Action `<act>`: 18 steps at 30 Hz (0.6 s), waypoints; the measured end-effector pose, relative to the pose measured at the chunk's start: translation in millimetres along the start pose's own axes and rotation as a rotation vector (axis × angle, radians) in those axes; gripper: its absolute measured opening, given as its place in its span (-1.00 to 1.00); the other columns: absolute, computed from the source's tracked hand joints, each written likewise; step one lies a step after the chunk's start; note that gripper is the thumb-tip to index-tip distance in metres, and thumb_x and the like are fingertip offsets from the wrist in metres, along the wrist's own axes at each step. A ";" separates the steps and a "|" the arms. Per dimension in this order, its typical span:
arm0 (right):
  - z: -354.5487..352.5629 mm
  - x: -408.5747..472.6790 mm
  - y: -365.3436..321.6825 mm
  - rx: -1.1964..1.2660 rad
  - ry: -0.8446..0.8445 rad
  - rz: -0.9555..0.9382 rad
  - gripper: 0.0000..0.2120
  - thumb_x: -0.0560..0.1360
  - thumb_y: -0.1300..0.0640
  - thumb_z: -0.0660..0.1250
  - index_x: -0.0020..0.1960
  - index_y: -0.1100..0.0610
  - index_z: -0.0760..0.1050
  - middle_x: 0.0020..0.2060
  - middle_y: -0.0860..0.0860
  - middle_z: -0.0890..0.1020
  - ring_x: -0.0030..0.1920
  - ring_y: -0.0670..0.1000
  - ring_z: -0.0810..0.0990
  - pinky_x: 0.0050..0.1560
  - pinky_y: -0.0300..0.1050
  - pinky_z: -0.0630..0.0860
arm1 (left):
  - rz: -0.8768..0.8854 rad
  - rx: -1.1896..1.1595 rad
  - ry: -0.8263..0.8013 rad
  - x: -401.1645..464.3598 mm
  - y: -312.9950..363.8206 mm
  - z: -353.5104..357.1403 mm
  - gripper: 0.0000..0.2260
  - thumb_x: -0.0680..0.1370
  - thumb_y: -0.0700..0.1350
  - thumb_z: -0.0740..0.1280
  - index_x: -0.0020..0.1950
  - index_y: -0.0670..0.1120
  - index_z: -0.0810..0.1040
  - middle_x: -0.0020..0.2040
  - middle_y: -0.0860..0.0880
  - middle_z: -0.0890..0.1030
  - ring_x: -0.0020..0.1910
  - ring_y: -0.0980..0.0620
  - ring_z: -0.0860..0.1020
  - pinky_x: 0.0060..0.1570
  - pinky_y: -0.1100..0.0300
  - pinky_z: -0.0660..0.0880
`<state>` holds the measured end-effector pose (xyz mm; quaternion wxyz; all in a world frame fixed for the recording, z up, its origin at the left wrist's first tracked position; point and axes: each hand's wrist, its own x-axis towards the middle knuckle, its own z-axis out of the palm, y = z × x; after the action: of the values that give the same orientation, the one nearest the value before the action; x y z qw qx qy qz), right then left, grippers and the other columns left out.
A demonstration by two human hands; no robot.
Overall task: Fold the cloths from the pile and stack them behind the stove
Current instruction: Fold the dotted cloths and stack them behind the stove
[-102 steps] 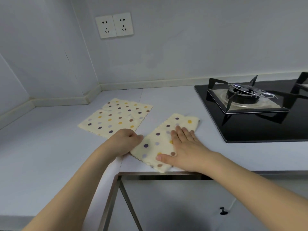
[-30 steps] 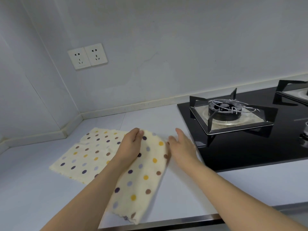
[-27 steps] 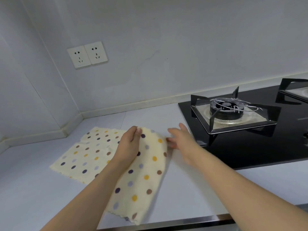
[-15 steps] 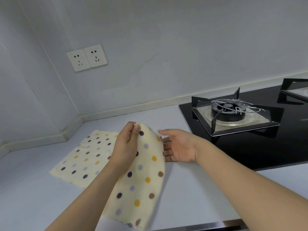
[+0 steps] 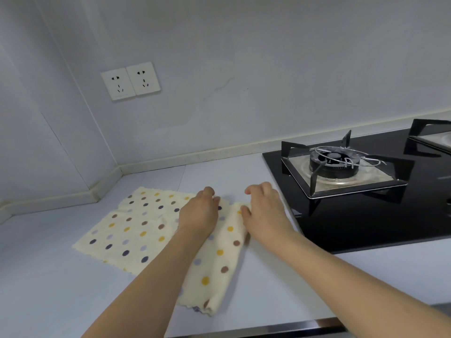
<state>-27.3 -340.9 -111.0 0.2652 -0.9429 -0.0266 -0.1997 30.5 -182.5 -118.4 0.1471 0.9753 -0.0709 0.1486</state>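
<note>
The folded polka-dot cloth (image 5: 219, 259) lies on the pale countertop (image 5: 280, 284), just left of the black glass gas stove (image 5: 366, 215) and overlapping the flat cloth (image 5: 131, 225) spread beside it. The left hand (image 5: 199, 215) pinches the far edge; the right hand (image 5: 264, 211) grips the adjacent far corner. The fabric appears light, soft and limp, with a napped surface and pinked edges. Judged handling: it sags if unsupported, so hold both far corners and keep the layers aligned.
</note>
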 end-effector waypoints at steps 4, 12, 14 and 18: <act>17.9 -23.5 -2.1 -0.207 -0.299 -0.173 -0.33 0.46 -0.23 -0.24 0.33 0.09 0.33 0.27 0.01 0.35 0.32 0.09 0.28 0.31 -0.05 0.20 | 0.213 -0.109 0.106 -18.3 -24.1 -5.8 -0.74 0.57 -0.33 0.15 0.19 -0.14 0.48 0.04 -0.07 0.49 -0.02 -0.10 0.49 -0.09 0.11 0.39; 8.1 -25.8 -8.5 -0.276 -0.426 -0.062 -0.36 0.60 -0.22 -0.06 0.52 0.16 0.06 0.51 0.10 0.07 0.51 0.11 0.02 0.50 0.13 -0.13 | 0.350 0.112 0.002 -55.0 -54.1 -23.1 -0.68 0.48 -0.32 0.18 0.14 -0.11 0.59 0.09 -0.03 0.55 0.02 -0.12 0.51 -0.01 0.07 0.39; -1.8 -49.4 -21.0 -0.171 -0.358 -0.081 -0.37 0.60 -0.21 -0.01 0.53 0.16 0.06 0.53 0.11 0.02 0.53 0.11 -0.03 0.51 0.11 -0.17 | 0.317 0.008 -0.010 -74.4 -46.6 -37.9 -0.65 0.47 -0.41 0.17 0.13 -0.10 0.55 0.06 0.04 0.50 0.01 0.03 0.46 0.00 0.21 0.38; -2.1 -99.3 -39.3 -0.226 -0.569 -0.256 -0.27 0.59 -0.29 -0.12 0.57 0.13 -0.16 0.56 0.07 -0.14 0.54 0.06 -0.21 0.51 0.11 -0.27 | 0.325 -0.139 -0.150 -128.8 -66.2 -65.2 -0.73 0.59 -0.27 0.09 0.06 0.03 0.50 -0.03 0.20 0.48 -0.04 0.26 0.44 -0.02 0.40 0.36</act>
<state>-125.4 -302.7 -128.9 0.1134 -0.9733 -0.1957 0.0384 -96.8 -87.5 -116.5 0.1824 0.9469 -0.2484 0.0918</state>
